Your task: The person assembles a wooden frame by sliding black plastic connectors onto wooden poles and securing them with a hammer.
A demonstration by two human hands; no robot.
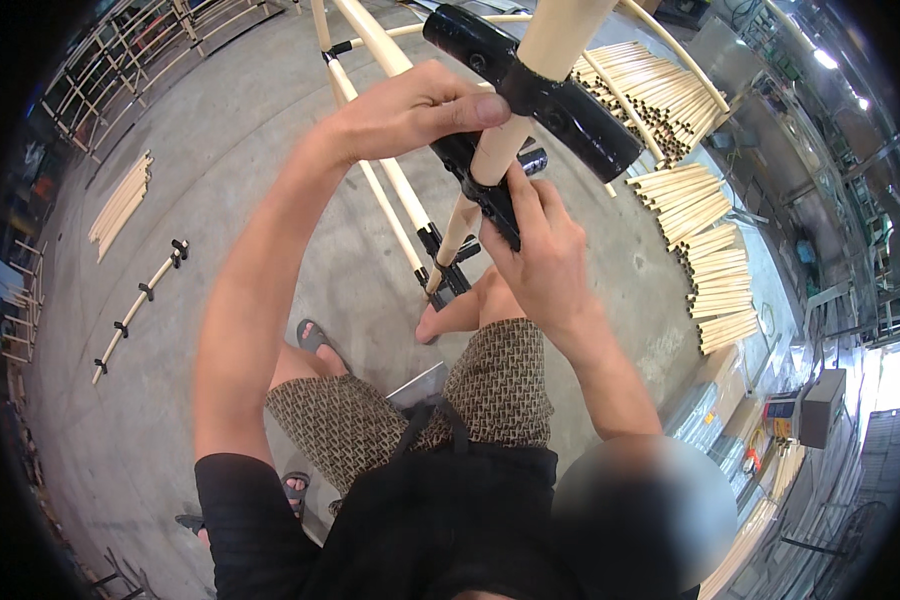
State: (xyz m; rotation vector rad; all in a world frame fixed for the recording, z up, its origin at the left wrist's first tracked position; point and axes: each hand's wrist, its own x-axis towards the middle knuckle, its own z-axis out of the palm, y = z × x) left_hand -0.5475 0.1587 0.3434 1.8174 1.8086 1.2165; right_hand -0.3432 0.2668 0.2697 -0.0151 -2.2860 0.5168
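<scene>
Cream pipe (500, 152), closest to the head camera, slants upright between both hands, upper end running out of frame. Left arm comes up from lower left, wrist bent inward; left hand (425, 105) partly curled, thumb at the pipe just by the upper black joint (582, 118). Other fingers hidden, can't tell if it's gripping. Right forearm rises from lower right; right hand (542, 240) half closed, holding the lower black joint (502, 218), fingertips beside the pipe.

Grey floor (235, 190) here. Well left of the left hand (420, 108), some pale tubes (122, 207) and a black-clamped pole (133, 309) just lie on it.
</scene>
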